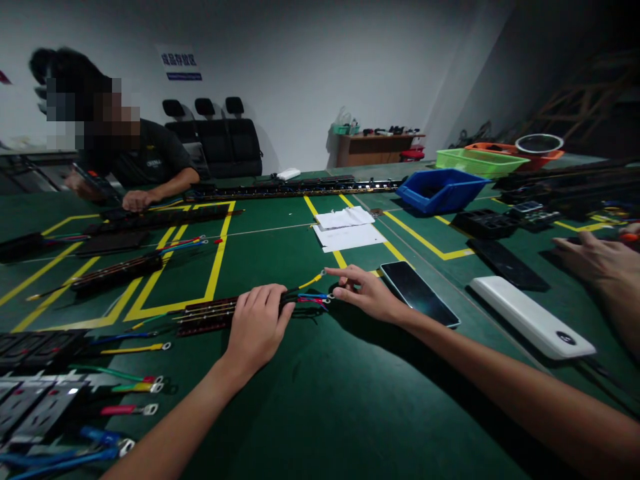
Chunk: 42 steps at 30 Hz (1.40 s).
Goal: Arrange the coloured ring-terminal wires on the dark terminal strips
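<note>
My left hand (257,323) is closed over the right end of a dark strip (205,317) with copper-coloured bars and thin wires along it. From under that hand a yellow wire (311,283) points up to the right, tipped with a ring terminal. Blue and red wires (313,300) with terminals lie just below it. My right hand (367,293) has its index finger stretched to the yellow wire's ring terminal, thumb apart near the blue wire's end. Whether the fingertip touches the terminal is hard to tell. A phone (420,293) lies beside my right wrist.
Power strips (40,353) with lug-ended cables stand at the near left. A white power bank (533,317), blue bin (440,190) and papers (347,229) lie right and ahead. A co-worker (145,160) works across the table; another person's hand (600,267) is at right.
</note>
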Motion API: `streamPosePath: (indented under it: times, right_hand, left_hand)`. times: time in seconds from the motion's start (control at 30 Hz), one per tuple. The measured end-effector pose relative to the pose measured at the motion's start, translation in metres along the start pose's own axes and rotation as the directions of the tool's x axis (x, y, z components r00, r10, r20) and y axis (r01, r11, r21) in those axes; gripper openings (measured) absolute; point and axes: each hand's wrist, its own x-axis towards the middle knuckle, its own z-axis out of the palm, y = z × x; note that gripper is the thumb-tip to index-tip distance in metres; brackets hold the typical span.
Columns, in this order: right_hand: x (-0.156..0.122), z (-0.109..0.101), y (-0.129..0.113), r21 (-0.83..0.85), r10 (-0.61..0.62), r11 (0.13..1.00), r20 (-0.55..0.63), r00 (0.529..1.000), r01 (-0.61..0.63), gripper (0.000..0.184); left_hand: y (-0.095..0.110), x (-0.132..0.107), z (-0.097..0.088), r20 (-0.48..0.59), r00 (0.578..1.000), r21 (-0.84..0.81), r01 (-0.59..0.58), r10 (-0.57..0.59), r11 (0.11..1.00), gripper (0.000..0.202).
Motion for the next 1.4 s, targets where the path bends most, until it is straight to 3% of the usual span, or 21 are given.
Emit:
streamPosePath:
  times: [0.2,0.3,0.47,0.67,0.83,1.03,1.27,1.4]
  right_hand:
    - [0.0,-0.001,0.0,0.1,0.035,0.994,0.088,0.996,-0.044,0.061]
    - [0.002,-0.002,-0.001,0.114,0.055,0.991,0.078,0.995,-0.064,0.058]
    - [0.003,0.0,-0.003,0.051,0.095,0.994,-0.062,0.994,-0.092,0.035]
    - [-0.003,0.006,-0.007,-0.057,0.055,0.996,-0.186,0.981,-0.067,0.03]
    - [-0.006,0.008,-0.01,-0.138,-0.016,0.99,-0.122,0.992,-0.001,0.031]
    - [-0.006,0.011,-0.017,-0.327,-0.018,0.945,-0.003,1.0,0.016,0.031]
    - [-0.008,0.012,-0.021,-0.264,-0.058,0.964,-0.136,0.989,0.021,0.033]
    - [-0.007,0.012,-0.022,-0.304,-0.036,0.953,-0.085,0.996,0.009,0.033]
  left_hand:
    - [0.0,0.0,0.0,-0.002,1.0,0.003,-0.004,0.004,1.0,0.033]
    - [0.0,0.0,-0.001,0.01,1.0,-0.001,0.001,-0.001,1.0,0.033]
    - [0.0,0.0,-0.001,0.01,1.0,-0.013,-0.001,0.001,1.0,0.032]
    - [0.001,-0.001,-0.002,-0.01,1.0,0.008,-0.009,0.009,1.0,0.029]
    - [0.0,-0.001,-0.001,-0.01,1.0,0.0,-0.016,0.016,1.0,0.029]
    - [-0.001,-0.001,0.001,-0.021,0.999,-0.01,-0.024,0.024,1.0,0.03]
    - [-0.001,-0.001,0.001,-0.028,0.999,-0.005,-0.03,0.03,1.0,0.031]
    - [-0.001,-0.001,0.001,-0.028,0.999,-0.008,-0.034,0.034,0.999,0.031]
